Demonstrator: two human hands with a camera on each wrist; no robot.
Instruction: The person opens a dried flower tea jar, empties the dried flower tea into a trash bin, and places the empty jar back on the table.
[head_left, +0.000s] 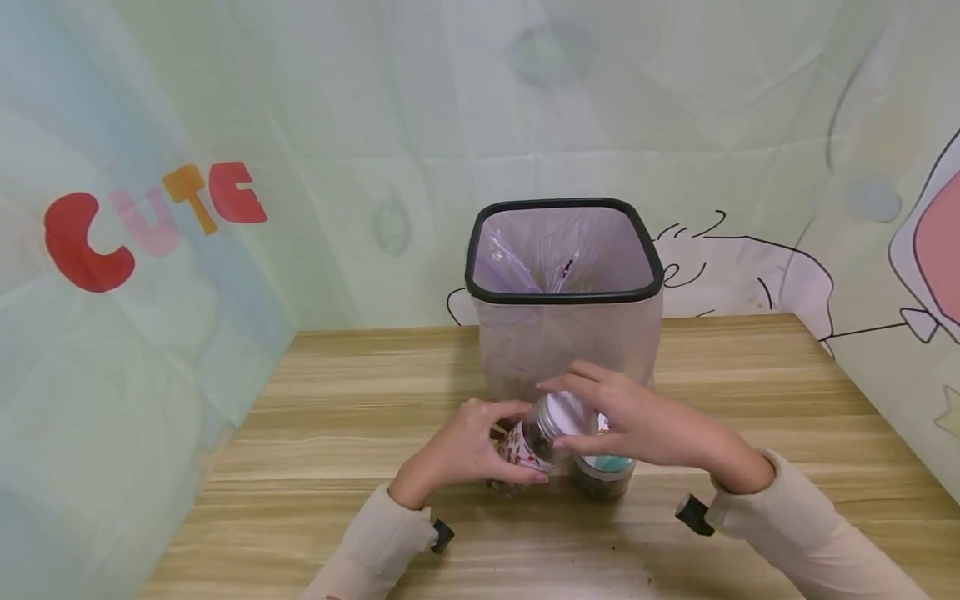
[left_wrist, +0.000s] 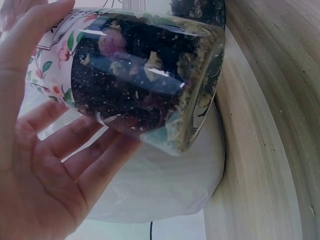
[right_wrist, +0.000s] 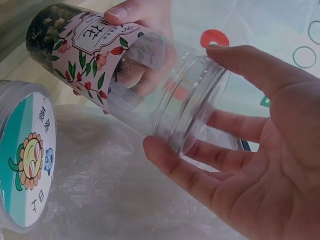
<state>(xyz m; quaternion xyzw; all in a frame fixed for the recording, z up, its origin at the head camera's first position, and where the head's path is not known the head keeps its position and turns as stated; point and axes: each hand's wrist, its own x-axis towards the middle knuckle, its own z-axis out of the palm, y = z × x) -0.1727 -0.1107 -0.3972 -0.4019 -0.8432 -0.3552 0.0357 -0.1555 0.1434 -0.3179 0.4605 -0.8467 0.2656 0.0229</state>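
One jar (left_wrist: 132, 75) inside left grip (head_left: 467, 447)

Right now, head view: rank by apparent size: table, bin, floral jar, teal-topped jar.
1. Table
2. Bin
Unranked below these: floral jar and teal-topped jar. The left hand hides part of the first, the right hand part of the second.

Jar (left_wrist: 135, 75): v. glossy, smooth, clear (glass/plas. unclear); label (right_wrist: 97, 52) papery. Bin (head_left: 570, 337): transl. plas., semi-matt; rim (head_left: 562, 297) matt plas.; liner (head_left: 517, 262) thin, shiny, crinkled plas. Desk (head_left: 360, 408): wood-grain, low sheen. Sleeves (head_left: 795, 512): matt cloth.
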